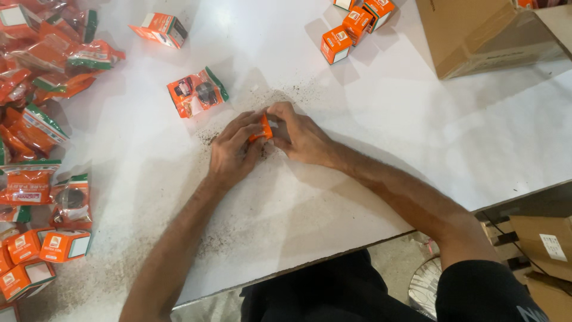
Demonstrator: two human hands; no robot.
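Orange carton (263,128) — small, pinched between both hands at the middle of the white table (381,137), resting on or just above the surface; I cannot tell which.

Left hand (233,150): fingers curled onto the carton's left and near side, closed on it. Right hand (298,136): thumb and fingertips pressed against its right and far side, also closed on it. I cannot tell whether the flaps are tucked or whether anything is inside; the hands cover most of it.

Items I log around it:
- Sealed pouch (197,93), orange and green with a dark round part showing through, lying just far-left of the hands, apart from them.
- Heap of similar pouches (42,71) along the left edge, far to near.
- Finished-looking small boxes (36,256) at the near-left corner, standing close together.
- One box on its side (161,28) at the far left-centre.
- Cluster of boxes (354,24) at the far centre, beside a large brown cardboard case (482,36) at the far right.
- Dark grit (280,95) scattered on the table about the hands.

Progress, as I judge it — several boxes appear done, one is in hand, and the large heap of loose pouches on the left suggests most of the work remains.
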